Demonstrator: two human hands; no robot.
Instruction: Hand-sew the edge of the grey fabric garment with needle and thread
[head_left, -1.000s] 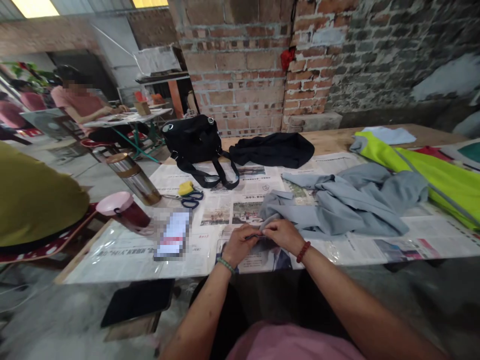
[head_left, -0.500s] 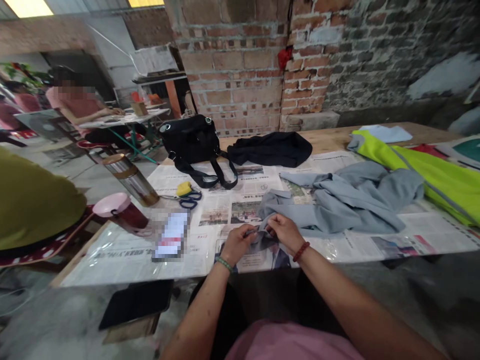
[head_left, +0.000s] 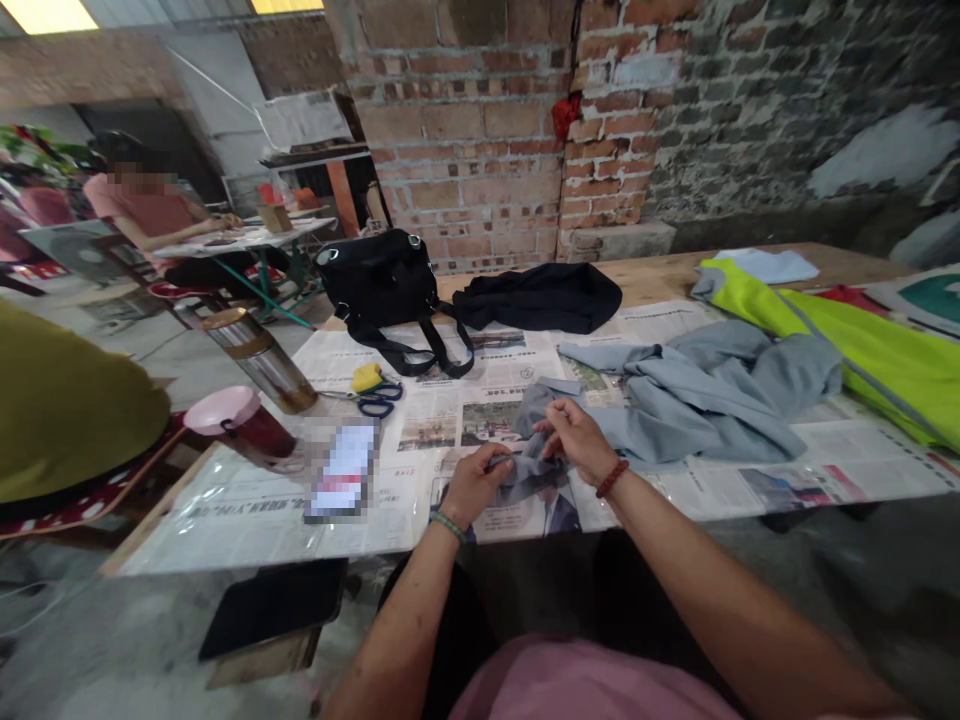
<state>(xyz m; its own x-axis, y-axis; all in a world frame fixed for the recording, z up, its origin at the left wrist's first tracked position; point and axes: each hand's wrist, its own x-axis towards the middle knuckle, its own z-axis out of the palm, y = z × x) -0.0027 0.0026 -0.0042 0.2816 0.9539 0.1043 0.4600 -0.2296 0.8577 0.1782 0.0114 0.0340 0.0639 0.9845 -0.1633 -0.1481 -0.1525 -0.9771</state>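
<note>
A grey garment lies crumpled across the newspaper-covered table, one end reaching toward me. My left hand, with a green bracelet, pinches the near end of this grey cloth between thumb and fingers. Just above and right of it, my right hand, with a red bracelet, has thumb and forefinger pressed together over the cloth. Whatever sits in that pinch is too small to make out. Left of my hands lie a phone with a lit screen and dark-handled scissors beside a yellow object.
A pink-lidded cup and a metal flask stand at the table's left. Behind are a black bag and black cloth. A yellow-green reflective vest lies right. Someone sits close at left; another person works farther back.
My right hand has lifted a little up and to the right, away from my left hand. The left hand stays nearly in place on the grey cloth.
</note>
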